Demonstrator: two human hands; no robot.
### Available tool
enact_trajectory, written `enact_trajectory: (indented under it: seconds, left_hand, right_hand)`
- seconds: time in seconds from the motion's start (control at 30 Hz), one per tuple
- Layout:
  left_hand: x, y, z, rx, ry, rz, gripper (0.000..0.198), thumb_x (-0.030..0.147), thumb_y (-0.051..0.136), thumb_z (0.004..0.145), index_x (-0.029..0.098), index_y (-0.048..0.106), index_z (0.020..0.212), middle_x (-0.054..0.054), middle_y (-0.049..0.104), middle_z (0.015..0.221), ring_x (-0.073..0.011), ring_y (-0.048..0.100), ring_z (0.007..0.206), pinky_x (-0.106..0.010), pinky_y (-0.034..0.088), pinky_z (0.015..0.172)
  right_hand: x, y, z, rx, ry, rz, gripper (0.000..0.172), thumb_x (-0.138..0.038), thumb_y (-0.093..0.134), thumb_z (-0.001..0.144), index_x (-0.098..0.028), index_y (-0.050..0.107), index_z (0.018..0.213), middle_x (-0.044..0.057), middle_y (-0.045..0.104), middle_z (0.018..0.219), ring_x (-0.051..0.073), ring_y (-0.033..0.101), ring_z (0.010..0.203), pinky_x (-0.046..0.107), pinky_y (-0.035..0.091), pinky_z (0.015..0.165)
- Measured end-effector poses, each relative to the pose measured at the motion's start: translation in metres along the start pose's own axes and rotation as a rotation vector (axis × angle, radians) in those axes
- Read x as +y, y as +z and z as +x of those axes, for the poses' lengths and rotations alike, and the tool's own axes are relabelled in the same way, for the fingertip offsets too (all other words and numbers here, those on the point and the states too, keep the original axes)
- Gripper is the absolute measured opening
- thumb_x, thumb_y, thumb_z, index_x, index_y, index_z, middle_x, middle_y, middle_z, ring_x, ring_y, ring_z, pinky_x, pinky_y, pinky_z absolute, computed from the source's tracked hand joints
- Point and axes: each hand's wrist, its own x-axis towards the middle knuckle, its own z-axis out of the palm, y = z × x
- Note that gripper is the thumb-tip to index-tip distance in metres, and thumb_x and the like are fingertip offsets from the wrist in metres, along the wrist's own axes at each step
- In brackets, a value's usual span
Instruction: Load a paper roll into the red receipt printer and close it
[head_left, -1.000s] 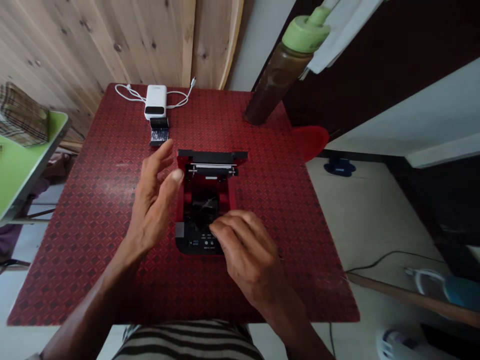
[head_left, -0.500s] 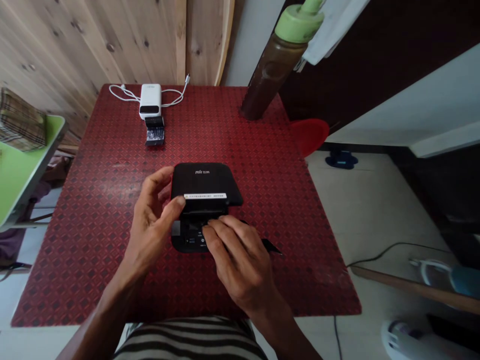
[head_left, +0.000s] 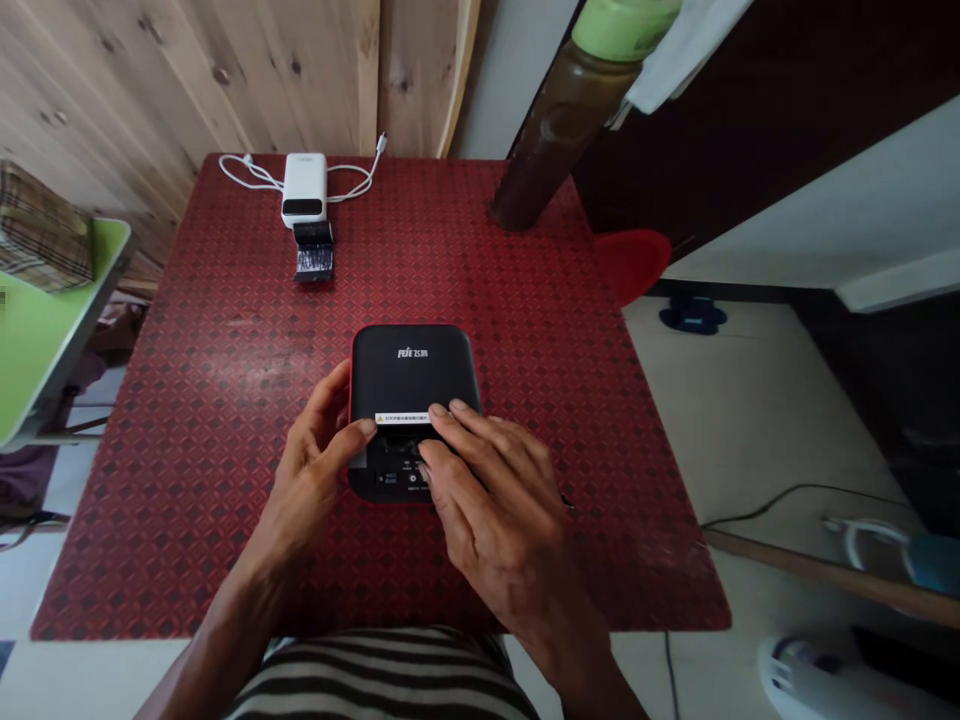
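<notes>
In front of me on the red table is a squarish black device with red sides, white lettering and a white sticker along its lid's near edge. Below the lid, its black panel shows small printed marks and a dark gap. My left hand grips the device's left side, thumb at the sticker's left end. My right hand covers the right near part, fingertips on the lid's edge and index finger at the gap. That hand hides what lies under it, except a small dark tip on the table to its right.
At the back left lie a white power bank with a white cable and a curled black strip. A tall brown bottle with a green top stands back right. A red stool is beyond the right edge.
The device's lid, tilted up and skewed before, now lies lower and lines up with the body. My right hand's fingers have moved up onto its edge.
</notes>
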Motion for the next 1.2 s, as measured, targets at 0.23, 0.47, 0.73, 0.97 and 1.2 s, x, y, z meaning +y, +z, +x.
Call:
enact_trajectory:
  seconds: [0.23, 0.47, 0.73, 0.97, 1.2]
  left_hand:
    - [-0.003, 0.000, -0.001, 0.042, 0.004, 0.026, 0.068, 0.039, 0.091, 0.092, 0.029, 0.069, 0.156, -0.008, 0.068, 0.168, -0.0374, 0.064, 0.157, -0.055, 0.051, 0.133]
    - [-0.007, -0.016, -0.014, -0.016, -0.007, 0.058, 0.061, 0.046, 0.085, 0.101, 0.035, 0.070, 0.159, -0.005, 0.072, 0.164, -0.0338, 0.068, 0.150, -0.048, 0.055, 0.126]
    - [-0.003, -0.025, -0.021, -0.023, 0.012, 0.153, 0.055, 0.040, 0.084, 0.102, 0.038, 0.073, 0.156, -0.003, 0.073, 0.162, -0.0299, 0.071, 0.142, -0.041, 0.057, 0.118]
    - [-0.003, -0.017, -0.023, 0.009, 0.027, 0.170, 0.055, 0.039, 0.081, 0.104, 0.036, 0.072, 0.158, -0.005, 0.072, 0.162, -0.0327, 0.069, 0.145, -0.046, 0.057, 0.119]
    - [-0.004, -0.013, -0.023, 0.036, 0.022, 0.166, 0.056, 0.041, 0.081, 0.102, 0.035, 0.073, 0.157, -0.006, 0.074, 0.159, -0.0344, 0.070, 0.147, -0.048, 0.058, 0.121]
  right_hand:
    - [-0.001, 0.000, 0.004, -0.011, 0.017, 0.016, 0.015, -0.011, 0.066, 0.113, -0.016, 0.072, 0.125, 0.011, 0.088, 0.136, 0.026, 0.081, 0.133, 0.043, 0.058, 0.120]
    - [-0.001, -0.005, -0.014, 0.133, 0.125, 0.119, 0.032, -0.010, 0.069, 0.110, -0.012, 0.069, 0.142, 0.016, 0.084, 0.136, 0.024, 0.077, 0.136, 0.040, 0.062, 0.119]
    - [-0.009, 0.006, -0.052, 0.157, 0.368, 0.156, 0.055, -0.034, 0.072, 0.113, -0.018, 0.056, 0.163, 0.018, 0.080, 0.141, 0.028, 0.082, 0.123, 0.042, 0.075, 0.098]
    - [-0.012, 0.011, -0.054, 0.176, 0.402, 0.166, 0.060, -0.038, 0.072, 0.113, -0.023, 0.050, 0.168, 0.017, 0.080, 0.140, 0.029, 0.084, 0.120, 0.047, 0.076, 0.098]
    - [-0.009, 0.017, -0.059, 0.205, 0.436, 0.201, 0.062, -0.038, 0.076, 0.110, -0.021, 0.054, 0.166, 0.019, 0.082, 0.137, 0.031, 0.085, 0.117, 0.048, 0.076, 0.097]
